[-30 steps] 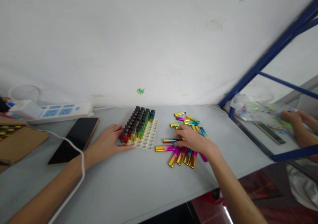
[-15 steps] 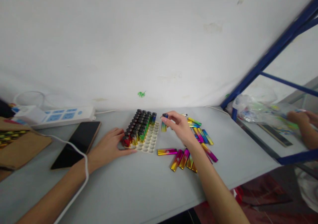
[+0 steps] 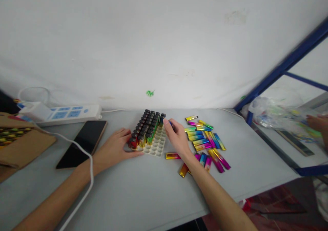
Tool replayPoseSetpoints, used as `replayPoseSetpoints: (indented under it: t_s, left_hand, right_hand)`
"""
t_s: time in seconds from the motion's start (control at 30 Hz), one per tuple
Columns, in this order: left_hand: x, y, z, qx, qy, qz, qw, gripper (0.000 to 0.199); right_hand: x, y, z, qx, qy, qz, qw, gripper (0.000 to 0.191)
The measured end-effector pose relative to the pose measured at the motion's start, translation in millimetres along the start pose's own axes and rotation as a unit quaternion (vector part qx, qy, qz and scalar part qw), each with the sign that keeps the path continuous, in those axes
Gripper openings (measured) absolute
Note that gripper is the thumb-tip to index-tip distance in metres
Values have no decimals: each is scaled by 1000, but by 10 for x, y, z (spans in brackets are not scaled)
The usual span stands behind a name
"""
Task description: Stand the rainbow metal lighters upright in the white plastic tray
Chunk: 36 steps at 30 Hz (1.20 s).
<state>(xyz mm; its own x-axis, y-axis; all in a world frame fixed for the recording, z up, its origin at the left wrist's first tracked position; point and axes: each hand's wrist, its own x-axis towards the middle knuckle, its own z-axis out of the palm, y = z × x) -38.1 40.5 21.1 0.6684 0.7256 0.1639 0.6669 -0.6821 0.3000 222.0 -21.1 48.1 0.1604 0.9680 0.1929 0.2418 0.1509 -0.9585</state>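
Upright lighters [image 3: 148, 126] with black tops and shiny coloured bodies fill the left and back of a pale tray [image 3: 156, 148] with round holes. Around the tray's near left corner curls my left hand [image 3: 116, 149], its fingers along the side and its thumb at the front edge. My right hand [image 3: 176, 135] pinches a lighter [image 3: 171, 122] just beside the tray's back right part; the fingers hide most of it. Loose lighters [image 3: 201, 143] in yellow, blue, green and magenta lie to the right, some under my right forearm.
A black phone [image 3: 82, 144] and a white power strip [image 3: 74, 115] are on the left, beside an open cardboard box [image 3: 30, 145]. A white cable [image 3: 91, 176] crosses over my left forearm. Blue frame bars [image 3: 266, 84] stand right; beyond them shows another person's hand [image 3: 317, 122].
My right hand has moved left and slightly toward the tray with the lighter, which is now mostly covered by the fingers. My left hand stays at the tray. The view has shifted slightly.
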Motion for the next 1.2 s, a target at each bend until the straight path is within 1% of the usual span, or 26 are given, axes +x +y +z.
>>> replayPoseSetpoints:
  t_s: [0.1, 0.17, 0.23, 0.43, 0.53, 0.6, 0.63, 0.73, 0.8, 0.87, 0.97, 1.03, 1.2]
  left_hand:
    - [-5, -3, -1, 3, -3, -9, 1000, 68]
    - [-9, -5, 4, 8, 0, -14, 1000, 68]
    - [-10, -8, 9, 13, 1, -14, 1000, 69]
    - [-4, 0, -7, 4, 6, -16, 1000, 70]
    - [-3, 20, -24, -4, 7, -22, 1000, 65]
    - [-1, 37, -34, -6, 6, -23, 1000, 61]
    - [-1, 45, -39, -6, 3, -20, 1000, 60]
    - [0, 59, -45, -4, -2, -14, 1000, 62]
    - [0, 57, -44, -6, -1, -14, 1000, 65]
    - [0, 52, -41, -8, 1, -14, 1000, 65]
    - [2, 51, -39, -9, 1, -11, 1000, 63]
    - [2, 56, -41, -13, 5, -5, 1000, 60]
    - [-1, 71, -44, -8, 18, -12, 1000, 59]
  right_hand:
    - [2, -16, -8, -66, 37, -21, 997, 47]
    - [8, -20, -21, -105, 40, -14, 994, 40]
    - [10, -20, -34, -129, 38, -7, 991, 37]
    - [-11, 9, -56, -124, 26, -23, 992, 43]
    - [-5, 60, -75, -103, 5, -28, 994, 39]
    - [16, 98, -103, -97, -5, -49, 994, 36]
    - [30, 112, -121, -103, 0, -66, 993, 35]
    - [70, 125, -187, -167, 42, -119, 978, 34]
    - [88, 114, -227, -211, 52, -124, 968, 35]
    - [95, 105, -249, -227, 41, -103, 968, 38]
    - [95, 117, -244, -224, 18, -77, 971, 35]
    - [98, 145, -227, -238, 5, -81, 968, 31]
    - [150, 198, -165, -311, -28, -101, 945, 24]
